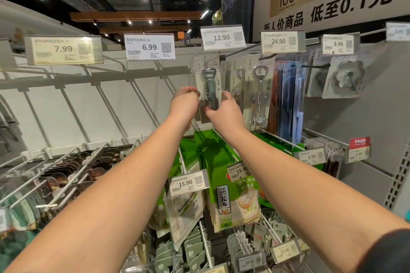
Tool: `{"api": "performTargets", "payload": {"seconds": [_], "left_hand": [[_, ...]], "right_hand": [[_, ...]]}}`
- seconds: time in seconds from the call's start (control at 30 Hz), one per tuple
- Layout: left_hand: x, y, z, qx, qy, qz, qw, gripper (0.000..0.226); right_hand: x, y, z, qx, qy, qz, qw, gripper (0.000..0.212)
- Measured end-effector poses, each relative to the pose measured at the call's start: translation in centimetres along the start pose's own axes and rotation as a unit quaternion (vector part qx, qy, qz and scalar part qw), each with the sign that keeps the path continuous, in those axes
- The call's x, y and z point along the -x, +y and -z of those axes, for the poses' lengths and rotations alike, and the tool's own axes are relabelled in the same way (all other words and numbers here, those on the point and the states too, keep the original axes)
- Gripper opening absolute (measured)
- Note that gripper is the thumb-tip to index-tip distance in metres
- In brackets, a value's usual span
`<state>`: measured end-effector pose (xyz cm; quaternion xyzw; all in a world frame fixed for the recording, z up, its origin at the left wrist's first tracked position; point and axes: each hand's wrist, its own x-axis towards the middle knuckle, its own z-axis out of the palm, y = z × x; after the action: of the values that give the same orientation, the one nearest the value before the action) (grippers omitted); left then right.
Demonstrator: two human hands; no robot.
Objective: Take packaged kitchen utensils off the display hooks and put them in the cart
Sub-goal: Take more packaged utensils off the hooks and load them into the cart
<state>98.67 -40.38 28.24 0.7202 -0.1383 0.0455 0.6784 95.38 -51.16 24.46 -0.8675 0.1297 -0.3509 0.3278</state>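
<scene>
Item: carded bottle opener pack (209, 86), grey tool on a pale card, hanging on a display hook below the 12.90 price tag (223, 37). Left hand (185, 101): fingers (192, 91) curled and pinching the pack's left edge. Right hand (224, 109): fingers (227, 95) closed on its right edge, thumb at the lower front. Just right of the right fingers: winged corkscrew pack (259, 93), hanging untouched.
</scene>
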Motion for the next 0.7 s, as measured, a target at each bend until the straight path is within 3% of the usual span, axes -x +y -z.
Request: {"api": "performTargets", "payload": {"seconds": [0.47,0.7], "left_hand": [[-0.95,-0.45,-0.29,-0.029,0.011,0.024,0.999,0.037],[-0.43,-0.83,-0.35,-0.04,0.007,0.018,0.999,0.044]], "right_hand": [[-0.73,0.17,-1.05,0.079,-0.043,0.026,0.996,0.076],[-0.48,0.12,-0.83,-0.021,-0.041,-0.002,0.999,0.063]]}}
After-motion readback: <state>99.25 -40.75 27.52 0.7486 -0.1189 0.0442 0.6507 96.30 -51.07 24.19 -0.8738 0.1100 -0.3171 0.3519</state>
